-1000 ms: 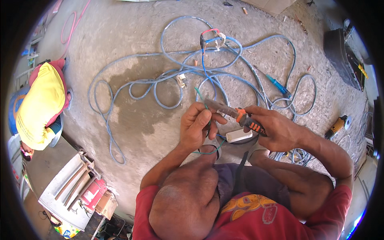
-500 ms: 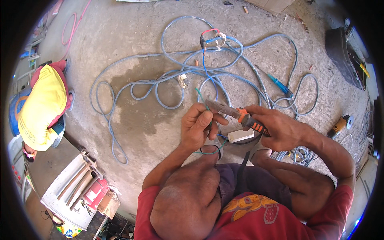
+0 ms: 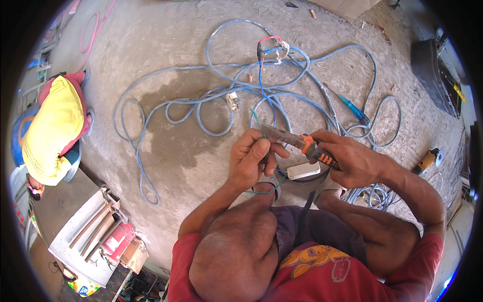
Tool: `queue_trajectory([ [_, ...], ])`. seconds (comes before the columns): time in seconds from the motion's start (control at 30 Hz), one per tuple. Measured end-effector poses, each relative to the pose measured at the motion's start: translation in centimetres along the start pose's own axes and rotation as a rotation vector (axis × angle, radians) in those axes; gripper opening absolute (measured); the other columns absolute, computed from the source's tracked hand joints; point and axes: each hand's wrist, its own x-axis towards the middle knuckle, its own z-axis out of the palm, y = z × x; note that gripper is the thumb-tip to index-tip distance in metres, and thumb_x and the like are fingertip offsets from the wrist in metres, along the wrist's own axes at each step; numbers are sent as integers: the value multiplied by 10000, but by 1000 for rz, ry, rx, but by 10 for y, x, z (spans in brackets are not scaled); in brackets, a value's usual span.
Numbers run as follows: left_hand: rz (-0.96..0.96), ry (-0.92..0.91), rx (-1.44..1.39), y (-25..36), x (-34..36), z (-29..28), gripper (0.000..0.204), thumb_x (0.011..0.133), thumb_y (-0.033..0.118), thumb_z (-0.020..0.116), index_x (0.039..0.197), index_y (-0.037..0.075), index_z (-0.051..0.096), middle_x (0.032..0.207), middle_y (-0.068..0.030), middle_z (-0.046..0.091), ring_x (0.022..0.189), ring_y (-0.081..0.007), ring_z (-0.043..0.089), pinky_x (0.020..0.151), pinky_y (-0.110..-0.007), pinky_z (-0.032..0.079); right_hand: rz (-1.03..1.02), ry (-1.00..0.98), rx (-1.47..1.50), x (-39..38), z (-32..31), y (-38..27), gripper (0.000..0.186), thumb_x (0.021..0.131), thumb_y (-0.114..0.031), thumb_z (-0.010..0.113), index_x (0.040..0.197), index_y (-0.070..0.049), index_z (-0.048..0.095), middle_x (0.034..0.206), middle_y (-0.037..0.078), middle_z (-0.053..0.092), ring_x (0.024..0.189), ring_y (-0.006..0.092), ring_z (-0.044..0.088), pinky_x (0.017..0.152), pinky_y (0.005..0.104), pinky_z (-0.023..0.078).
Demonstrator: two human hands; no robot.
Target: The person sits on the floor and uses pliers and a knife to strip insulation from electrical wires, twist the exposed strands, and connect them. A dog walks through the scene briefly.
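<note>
Pliers (image 3: 287, 139) at a green wire (image 3: 255, 118)

The left hand (image 3: 250, 157) pinches the wire between thumb and fingertips, its other fingers loosely curled. The right hand (image 3: 349, 158) is closed around the pliers' handles; their jaws lie against the wire just above the left fingertips, though whether they bite is unclear. Below the pliers sits a white box (image 3: 303, 171); beyond, blue cable (image 3: 173, 103) loops across the floor (image 3: 166, 201).

Soft light is brightening the floor (image 3: 156, 43), while a blue-violet flare (image 3: 447, 283) is glinting at the rim around four o'clock, the yellow shirt (image 3: 53, 128) at nine is glowing brightly, and shadow is darkening the clutter (image 3: 141, 289) at seven. Fisheye distortion is bending straight edges, and detail is softening toward the rim.
</note>
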Motion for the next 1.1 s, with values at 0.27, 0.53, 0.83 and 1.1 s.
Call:
queue_trajectory([
  [0.27, 8, -12, -32, 0, 0, -1, 229, 1055, 244, 519, 1073, 17, 544, 937, -223, 717, 503, -97, 555, 468, -215, 457, 4, -8, -28, 1, 0, 3, 390, 701, 28, 607, 1090, 41, 622, 1321, 242, 505, 1198, 421, 548, 1009, 449, 463],
  [0.53, 21, -1, 15, 0, 3, 0, 194, 1047, 226, 532, 1068, 37, 567, 913, -233, 722, 470, -101, 534, 428, -215, 430, 27, 61, -74, 1, 11, 11, 390, 656, 43, 577, 1046, 35, 599, 1129, 202, 559, 1040, 418, 581, 887, 466, 476],
  [0.83, 45, 14, 140, 6, -3, 0, 248, 1056, 240, 520, 1104, -1, 554, 953, -197, 719, 510, -60, 493, 467, -209, 403, -143, 152, -115, 3, 3, 13, 445, 649, 55, 578, 1093, 52, 608, 1282, 235, 527, 1161, 417, 560, 970, 444, 471],
  [1.1, 113, 53, 185, 4, -3, -2, 256, 1048, 250, 533, 1156, 21, 569, 870, -160, 699, 462, -54, 396, 428, -203, 327, -109, 216, -247, -1, 11, 7, 456, 665, 56, 592, 1121, 64, 598, 1336, 258, 498, 1195, 430, 546, 1000, 456, 471],
])
